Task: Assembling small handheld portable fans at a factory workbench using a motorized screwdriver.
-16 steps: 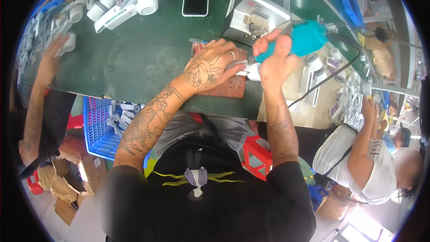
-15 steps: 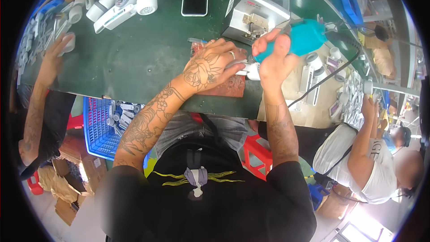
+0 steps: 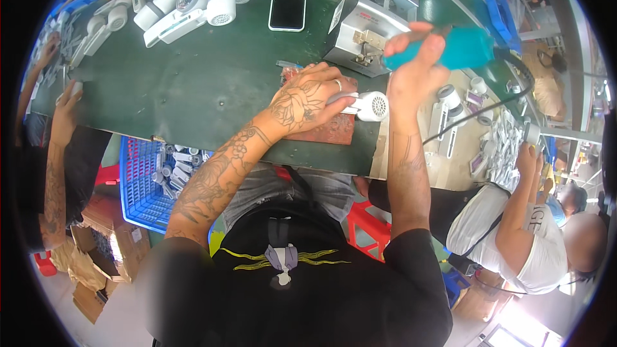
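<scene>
My left hand is closed over a white handheld device, holding it down on a reddish-brown pad. The device's round, slotted head sticks out to the right of my fingers, and its handle is mostly hidden under them. My right hand grips a teal electric screwdriver lying nearly sideways, its cable running off to the right. Its front end points left, apart from the device and in front of a silver box-shaped machine; the tip is blurred.
A phone and several similar white devices lie on the green table. At the right, more white parts are piled. A blue basket of parts stands below the table edge. Co-workers sit on both sides.
My right hand has moved the screwdriver up and to the right, off the device, whose round head now shows. My left hand stays on the device. The left co-worker's hand has come nearer the table edge.
</scene>
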Available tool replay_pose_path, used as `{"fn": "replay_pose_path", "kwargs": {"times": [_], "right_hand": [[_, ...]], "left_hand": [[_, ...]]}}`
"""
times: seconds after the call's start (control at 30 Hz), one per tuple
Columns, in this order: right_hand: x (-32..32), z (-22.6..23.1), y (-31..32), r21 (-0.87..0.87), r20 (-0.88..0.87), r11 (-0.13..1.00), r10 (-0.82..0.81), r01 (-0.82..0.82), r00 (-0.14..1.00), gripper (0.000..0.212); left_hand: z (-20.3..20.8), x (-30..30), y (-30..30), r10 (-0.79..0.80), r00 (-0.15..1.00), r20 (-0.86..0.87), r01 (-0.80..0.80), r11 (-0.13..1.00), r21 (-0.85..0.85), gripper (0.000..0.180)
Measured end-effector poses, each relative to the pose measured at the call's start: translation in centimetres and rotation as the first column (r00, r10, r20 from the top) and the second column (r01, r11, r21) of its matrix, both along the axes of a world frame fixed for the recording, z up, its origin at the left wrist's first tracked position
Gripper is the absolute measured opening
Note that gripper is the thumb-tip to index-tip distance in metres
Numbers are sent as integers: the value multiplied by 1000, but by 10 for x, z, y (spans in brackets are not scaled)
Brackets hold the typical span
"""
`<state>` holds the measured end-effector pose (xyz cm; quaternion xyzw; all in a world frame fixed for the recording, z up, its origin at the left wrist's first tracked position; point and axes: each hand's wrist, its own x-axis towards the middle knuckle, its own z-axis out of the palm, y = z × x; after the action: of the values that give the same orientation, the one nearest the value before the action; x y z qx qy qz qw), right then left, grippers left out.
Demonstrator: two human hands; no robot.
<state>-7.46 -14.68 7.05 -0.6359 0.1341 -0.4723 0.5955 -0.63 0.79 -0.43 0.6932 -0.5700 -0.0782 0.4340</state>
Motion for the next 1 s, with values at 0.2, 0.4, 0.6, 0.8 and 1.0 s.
{"fn": "replay_pose_path", "kwargs": {"times": [0.2,0.4,0.6,0.8,1.0], "right_hand": [[22,-22,-17,-73,181,996,69,-57,981,31],[15,-7,-4,8,-6,996,89,-89,996,33],[-39,0,16,93,3,992,91,-91,996,42],[-49,-8,27,112,-23,989,104,-101,994,48],[-53,-24,28,146,5,982,122,-121,993,41]], "left_hand": [[-3,-1,-2,-11,1000,-25,11,1000,-19,25],[-2,0,1,-1,1000,-6,1,1000,5,25],[2,-1,-2,-13,1000,10,13,1000,14,29],[-1,0,-1,-12,1000,23,12,1000,24,27],[1,-4,0,-1,1000,21,1,1000,-2,29]]}}
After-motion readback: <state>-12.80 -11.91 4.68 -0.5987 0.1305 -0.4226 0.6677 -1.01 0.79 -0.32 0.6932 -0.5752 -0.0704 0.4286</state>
